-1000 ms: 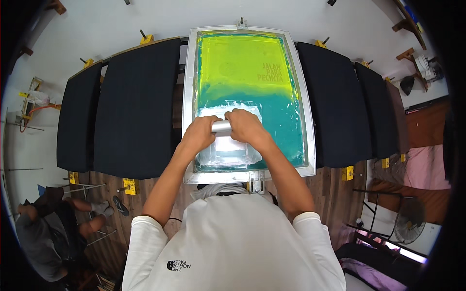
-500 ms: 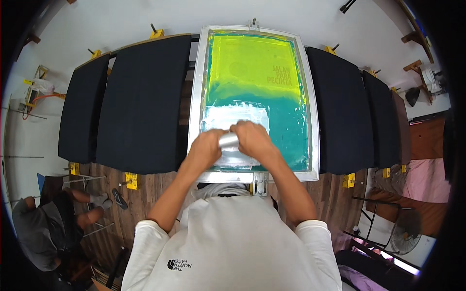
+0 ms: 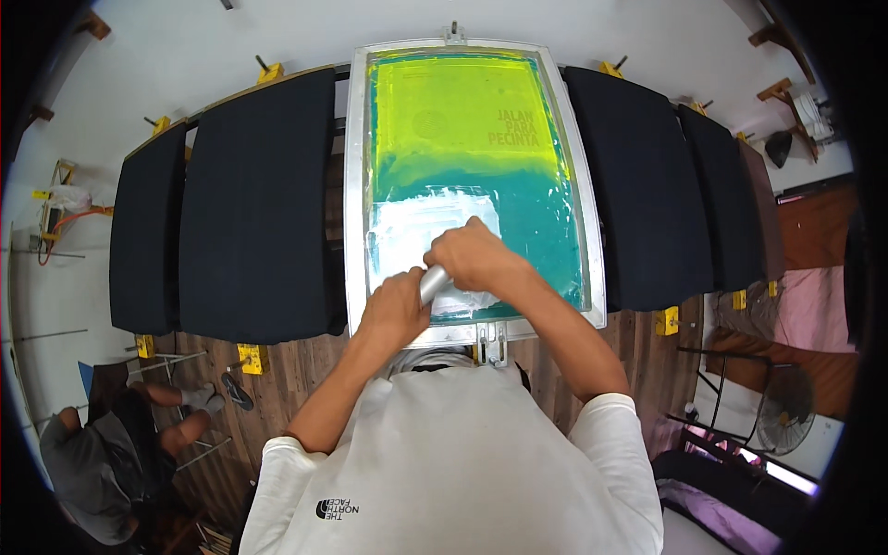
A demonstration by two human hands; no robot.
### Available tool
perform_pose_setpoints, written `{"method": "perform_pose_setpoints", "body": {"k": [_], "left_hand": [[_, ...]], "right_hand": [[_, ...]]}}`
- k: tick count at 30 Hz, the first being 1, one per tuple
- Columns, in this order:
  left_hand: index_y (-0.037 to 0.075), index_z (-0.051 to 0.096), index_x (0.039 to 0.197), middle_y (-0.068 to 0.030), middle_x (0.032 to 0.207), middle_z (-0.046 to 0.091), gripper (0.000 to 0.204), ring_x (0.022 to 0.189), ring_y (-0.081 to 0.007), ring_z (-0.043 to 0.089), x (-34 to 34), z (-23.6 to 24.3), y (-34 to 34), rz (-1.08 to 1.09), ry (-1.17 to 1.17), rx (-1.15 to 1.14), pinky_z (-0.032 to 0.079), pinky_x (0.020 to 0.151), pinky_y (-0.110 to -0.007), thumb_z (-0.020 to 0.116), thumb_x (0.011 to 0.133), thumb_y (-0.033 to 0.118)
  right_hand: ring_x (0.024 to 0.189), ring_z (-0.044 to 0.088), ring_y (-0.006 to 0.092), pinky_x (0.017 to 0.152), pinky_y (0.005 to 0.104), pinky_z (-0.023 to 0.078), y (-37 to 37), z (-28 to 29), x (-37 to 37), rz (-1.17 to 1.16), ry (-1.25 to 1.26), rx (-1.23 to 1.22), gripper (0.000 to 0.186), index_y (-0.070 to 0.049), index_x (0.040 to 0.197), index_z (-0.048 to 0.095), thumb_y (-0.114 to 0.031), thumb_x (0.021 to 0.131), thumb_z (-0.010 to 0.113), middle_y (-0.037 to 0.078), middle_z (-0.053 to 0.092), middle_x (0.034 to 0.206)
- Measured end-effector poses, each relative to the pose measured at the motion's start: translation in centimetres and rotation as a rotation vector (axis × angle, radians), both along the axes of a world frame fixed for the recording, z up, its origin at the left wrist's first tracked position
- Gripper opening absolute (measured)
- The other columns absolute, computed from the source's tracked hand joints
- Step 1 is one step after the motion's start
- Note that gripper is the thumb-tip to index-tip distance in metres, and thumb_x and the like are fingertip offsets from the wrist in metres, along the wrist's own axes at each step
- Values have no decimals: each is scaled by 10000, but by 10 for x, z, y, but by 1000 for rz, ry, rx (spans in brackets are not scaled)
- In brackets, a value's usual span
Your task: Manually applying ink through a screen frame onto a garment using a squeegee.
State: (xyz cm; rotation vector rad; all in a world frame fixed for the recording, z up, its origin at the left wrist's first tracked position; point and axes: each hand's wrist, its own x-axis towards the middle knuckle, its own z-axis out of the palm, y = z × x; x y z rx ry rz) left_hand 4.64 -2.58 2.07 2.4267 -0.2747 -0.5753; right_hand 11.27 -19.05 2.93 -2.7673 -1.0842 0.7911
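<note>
Nearest me is my own pale shirt (image 3: 472,453), filling six o'clock, with a forearm reaching up from either sleeve. Just past it, at five o'clock from my hands, a metal clamp (image 3: 491,346) sits at the near edge of a silver frame (image 3: 595,240).

Over the near half of that frame, my left hand (image 3: 396,310) is closed round the lower end of a silver bar (image 3: 433,284), and my right hand (image 3: 476,257) is wrapped round its upper end. The bar tilts from seven toward one o'clock, its bare middle showing between my fists; what is under it I cannot make out. Beneath and around my hands spreads a patch of white paint (image 3: 430,211), reaching out to ten and twelve o'clock on the screen (image 3: 541,236). The screen is teal at three o'clock and yellow-green farther up at twelve, with faint lettering at one.

Beyond the frame, a wide black board (image 3: 259,203) lies at ten o'clock and another dark board (image 3: 638,185) at two. A yellow block (image 3: 251,359) shows at eight, near a dark sandal (image 3: 238,391) on the wood floor (image 3: 289,381).

Farthest off, another person (image 3: 97,472) sits at eight o'clock, a fan (image 3: 784,418) stands at four, and pink cloth (image 3: 819,310) hangs at three.
</note>
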Motion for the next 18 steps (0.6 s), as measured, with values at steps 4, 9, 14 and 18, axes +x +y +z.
{"method": "perform_pose_setpoints", "body": {"k": [4,9,14,18], "left_hand": [[21,667,1052,-224,925,683,298,858,-417,662,51,-18,-6,-83,-262,-123,540,782,-481,646,756,0],[36,709,1027,-211,965,695,330,874,-387,676,71,-31,-9,-254,-245,-102,541,800,-452,611,728,-65],[59,719,1046,-183,986,698,376,894,-357,677,27,-32,-2,-314,-247,-235,542,804,-434,596,727,-97],[32,707,1057,-182,972,701,397,902,-367,673,32,-5,6,-421,-75,-110,533,818,-436,612,701,-116]], "right_hand": [[923,675,334,767,479,535,-24,1,14,-202,-90,146,284,-106,961,706,-14,693,678,110,704,910],[897,658,372,777,459,551,-30,-20,-2,-392,-129,243,251,-35,940,683,-7,691,676,184,680,923],[847,604,390,756,480,524,-22,-19,-75,-565,-160,317,294,-6,976,661,9,682,653,201,637,906],[840,605,423,769,505,501,-7,-8,-87,-673,4,346,335,8,986,658,30,651,639,235,637,903]]}}
